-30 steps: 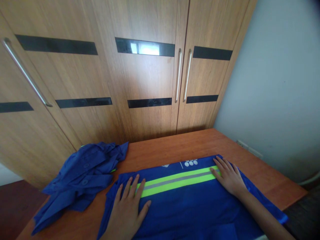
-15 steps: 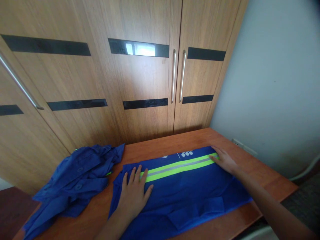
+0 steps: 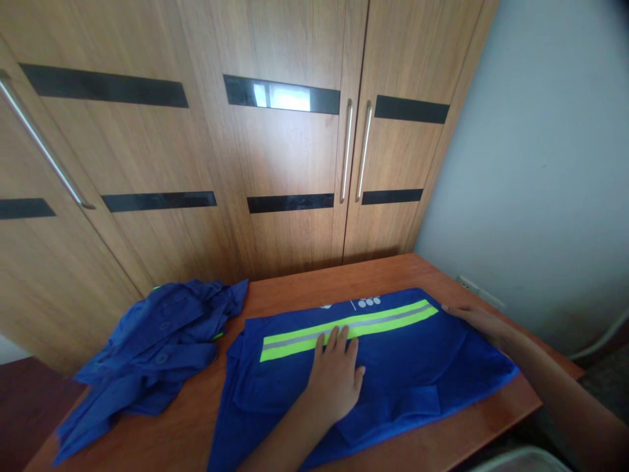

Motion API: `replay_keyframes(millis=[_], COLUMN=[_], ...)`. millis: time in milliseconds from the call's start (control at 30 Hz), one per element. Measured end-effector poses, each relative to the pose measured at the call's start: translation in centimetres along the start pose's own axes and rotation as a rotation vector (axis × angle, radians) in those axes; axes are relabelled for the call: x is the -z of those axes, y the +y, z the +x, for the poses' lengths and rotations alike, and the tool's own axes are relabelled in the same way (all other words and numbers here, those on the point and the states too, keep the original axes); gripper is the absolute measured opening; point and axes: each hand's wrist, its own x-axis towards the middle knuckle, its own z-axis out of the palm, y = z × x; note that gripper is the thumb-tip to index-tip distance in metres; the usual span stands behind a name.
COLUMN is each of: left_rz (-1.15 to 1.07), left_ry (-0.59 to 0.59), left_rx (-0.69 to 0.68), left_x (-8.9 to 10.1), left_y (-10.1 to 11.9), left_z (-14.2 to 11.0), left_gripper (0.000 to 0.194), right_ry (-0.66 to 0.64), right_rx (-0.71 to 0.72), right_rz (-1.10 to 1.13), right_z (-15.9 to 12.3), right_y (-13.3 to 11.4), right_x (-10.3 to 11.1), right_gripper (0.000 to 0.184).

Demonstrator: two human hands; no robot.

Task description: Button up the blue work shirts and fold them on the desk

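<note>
When checked far left of the flat blue garment (image 3: pixel 393 357), found dark reddish floor (image 3: pixel 24 406) down low and a long slanted silver handle (image 3: pixel 44 147) up on the wooden cabinet (image 3: pixel 295 151) running behind the garment. Just left of the garment, saw crumpled blue clothing (image 3: pixel 162 354) heaped on the same orange-brown table (image 3: pixel 289 295), with round buttons and bits of bright green at its edges. Found the garment itself spread on the table, creased toward its near edge. Across its upper part, noted a yellow-green stripe (image 3: pixel 295 343) with grey centre line. Around its middle, found left hand (image 3: pixel 337 380) palm down, fingertips on the stripe, grip released, just resting on cloth. Along its far edge, spotted white print (image 3: pixel 369 302), partly cut off, including a row of dots. Behind it, counted two near-vertical door handles (image 3: pixel 364 151). At its right edge, past the stripe's end, found right hand (image 3: pixel 474 319) touching cloth, fingers pointing left; could not tell whether pinching or only resting. Right of it, past the table edge, saw a wall outlet (image 3: pixel 466 285) low on the pale blue-grey wall (image 3: pixel 540 164).
</note>
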Motion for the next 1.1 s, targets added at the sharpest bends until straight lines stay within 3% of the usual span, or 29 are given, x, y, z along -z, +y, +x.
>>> replay_keyframes(millis=[67,133,300,433,633,767,900,1100], left_rz=[-0.002,0.002,0.043,0.05,-0.063,-0.115,-0.168,-0.24], left_ry=[0.02,0.028,0.043,0.03,-0.039,-0.078,-0.111,-0.177], left_rx=[0.019,0.012,-0.024,-0.012,-0.007,-0.043,-0.04,-0.101], left_x=[-0.6,-1.1,-2.4,-2.3,-0.7,-0.3,0.3,1.1], left_y=[0.7,1.0,0.8,0.7,1.6,2.8,2.7,1.1], left_z=[0.6,0.8,0.2,0.1,-0.6,-1.5,-1.7,-1.5], left_gripper=[0.058,0.063,0.065,0.066,0.082,0.082,0.085,0.105], right_ry=[-0.245,-0.364,-0.377,-0.4,-0.25,-0.297,-0.259,-0.265], right_rx=[-0.186,-0.286,-0.36,-0.406,-0.2,0.03,0.1,0.223], right_rz=[0.228,0.362,0.39,0.319,0.332,0.133,-0.042,0.073], right_z=[-0.6,-1.1,-1.8,-2.5,-3.3,-4.3,-6.2,-9.3], right_y=[-0.3,-0.4,-1.0,-2.6,-6.0,-8.5,-11.6,-16.5], right_x=[0.1,0.3,-0.2,-0.9,-0.5,-0.9,-2.1,-5.4], right_gripper=[0.041,0.039,0.041,0.045,0.044,0.042,0.042,0.04])
